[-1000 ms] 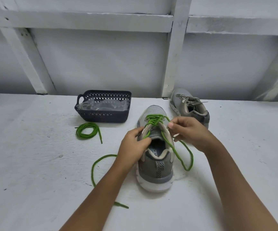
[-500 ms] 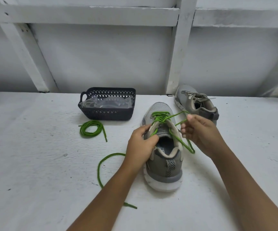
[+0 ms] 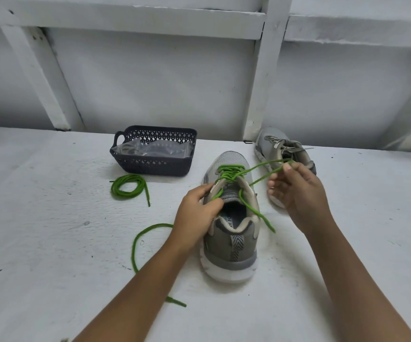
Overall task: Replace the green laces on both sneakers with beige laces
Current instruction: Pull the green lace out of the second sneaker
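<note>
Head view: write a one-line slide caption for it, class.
Left hand steadies the near sneaker while right hand pinches its green lace; far sneaker has pale laces.

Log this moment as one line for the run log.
step: unlacing near sneaker | left hand: grips near sneaker | right hand: pinches green lace | far sneaker: pale laces

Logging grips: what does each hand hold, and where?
Right hand pinches the green lace along a pulled-out stretch; left hand grips the near sneaker at its eyelet edge.

My sneaker [image 3: 229,243] is grey mesh cloth with a matt heel, and its green lace [image 3: 231,169] is matt woven cord. The basket [image 3: 150,166] is dark matt plastic, its bag [image 3: 155,150] glossy clear film. The counter [image 3: 51,230] is rough and white-painted.
</note>
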A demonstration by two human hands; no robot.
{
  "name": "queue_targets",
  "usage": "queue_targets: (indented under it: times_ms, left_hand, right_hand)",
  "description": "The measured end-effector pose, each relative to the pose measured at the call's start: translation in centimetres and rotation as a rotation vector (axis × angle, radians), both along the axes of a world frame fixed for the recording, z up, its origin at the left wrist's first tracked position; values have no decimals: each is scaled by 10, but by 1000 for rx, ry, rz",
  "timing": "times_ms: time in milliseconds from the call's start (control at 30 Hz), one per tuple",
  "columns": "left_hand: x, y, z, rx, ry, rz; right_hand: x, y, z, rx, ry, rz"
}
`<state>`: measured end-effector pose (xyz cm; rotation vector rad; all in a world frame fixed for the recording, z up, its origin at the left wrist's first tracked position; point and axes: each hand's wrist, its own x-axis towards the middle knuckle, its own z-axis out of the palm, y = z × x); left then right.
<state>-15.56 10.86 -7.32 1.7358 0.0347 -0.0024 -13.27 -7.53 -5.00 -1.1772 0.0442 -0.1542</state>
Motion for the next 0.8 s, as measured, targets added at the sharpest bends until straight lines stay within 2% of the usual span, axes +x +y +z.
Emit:
queue_targets:
  times_ms: [67, 167, 233, 267, 367, 433, 500, 600, 667, 700, 800]
  left_hand:
    - [0, 2, 0, 2, 2, -3]
    - [1, 1, 0, 9, -5, -13]
    - [1, 1, 0, 9, -13, -16]
    - [1, 1, 0, 7, -12, -18]
    - [1, 2, -1, -7, -13, -13]
    - [1, 2, 0, -18, -22, -15]
    - [1, 1, 0, -29, -27, -23]
    - [0, 1, 1, -43, -32, -26]
    - [0, 1, 1, -49, -29, -24]
    - [0, 1, 1, -48, -23, -23]
    - [0, 1, 1, -37, -18, -23]
  right_hand:
    - [0, 0, -1, -64, 21, 39]
    - [-5, 6, -8, -447, 7, 202]
    - [-5, 10, -9, -572, -45, 141]
    - [-5, 11, -9, -541, -54, 81]
    - [-3, 5, 0, -238, -25, -108]
    - [-1, -3, 4, -119, -10, -169]
    - [-2, -4, 3, -157, 14, -99]
    - [-5, 7, -5, -458, 38, 133]
    - [-7, 15, -9, -569, -20, 132]
    - [-7, 16, -9, -545, -39, 76]
    - [-8, 8, 1, -281, -45, -114]
